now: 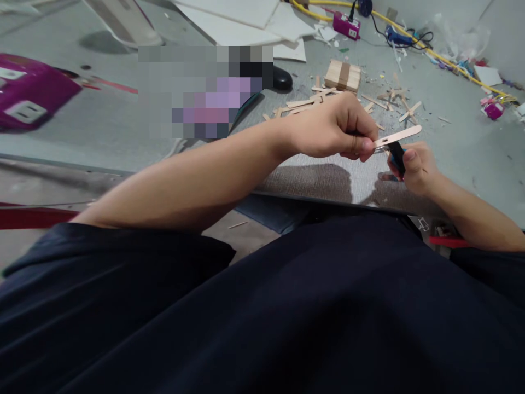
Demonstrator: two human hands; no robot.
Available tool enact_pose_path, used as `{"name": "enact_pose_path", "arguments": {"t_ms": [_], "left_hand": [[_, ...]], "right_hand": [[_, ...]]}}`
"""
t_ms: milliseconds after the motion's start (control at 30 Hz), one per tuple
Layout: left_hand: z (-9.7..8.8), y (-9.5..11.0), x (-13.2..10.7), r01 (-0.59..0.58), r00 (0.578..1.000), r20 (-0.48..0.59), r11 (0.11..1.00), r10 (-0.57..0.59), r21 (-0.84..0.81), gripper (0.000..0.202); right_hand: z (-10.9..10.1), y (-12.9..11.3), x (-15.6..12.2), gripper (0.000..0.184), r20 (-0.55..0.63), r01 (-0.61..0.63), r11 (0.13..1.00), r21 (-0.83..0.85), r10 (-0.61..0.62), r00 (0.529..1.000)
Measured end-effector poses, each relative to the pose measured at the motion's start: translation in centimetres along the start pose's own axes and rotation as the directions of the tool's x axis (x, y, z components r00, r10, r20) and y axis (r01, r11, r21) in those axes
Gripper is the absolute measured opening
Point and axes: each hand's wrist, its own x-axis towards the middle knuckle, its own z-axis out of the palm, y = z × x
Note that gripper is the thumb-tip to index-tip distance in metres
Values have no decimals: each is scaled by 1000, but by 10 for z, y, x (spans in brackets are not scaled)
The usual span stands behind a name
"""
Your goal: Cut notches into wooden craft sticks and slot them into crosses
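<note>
My left hand (346, 128) is closed, pinching one end of a craft stick (406, 133) between thumb and fingers. The stick slants up to the right, with a small dark spot or notch along it. Just below it, my right hand (419, 168) grips a black and blue handled tool (396, 155). A thin metal part seems to reach from the tool toward my left fingertips, but its kind is hard to make out. Beyond my hands lie several loose craft sticks (301, 103) and a banded bundle of craft sticks (341, 75).
A purple power strip (30, 96) lies at the left, and a smaller purple socket block (346, 25) at the back. White boards (241, 16) and a yellow cable (441, 57) cross the far table. The table's front edge (320, 201) runs just below my hands. A blurred patch hides the middle left.
</note>
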Motion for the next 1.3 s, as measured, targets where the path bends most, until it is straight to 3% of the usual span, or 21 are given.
{"name": "enact_pose_path", "arguments": {"t_ms": [567, 767, 967, 1067, 1300], "left_hand": [[-6, 0, -2, 15, 996, 81, 994, -24, 105, 28], [-8, -2, -2, -34, 982, 187, 985, 2, 168, 24], [-3, 2, -1, -50, 983, 181, 966, 3, 255, 17], [-2, 1, -1, -46, 983, 181, 968, 1, 248, 14], [-3, 2, -2, -63, 988, 152, 959, 21, 278, 15]], "right_hand": [[-22, 13, -1, 77, 225, 41, 999, 31, -47, 973], [-32, 8, 3, 75, 332, 60, 998, 24, -64, 941], [-40, -1, 11, 81, 439, 83, 996, -25, -64, 896], [-42, 3, 11, 80, 468, 122, 991, -61, -79, 880], [-44, 16, 13, 75, 407, 314, 933, -178, -221, 887]]}}
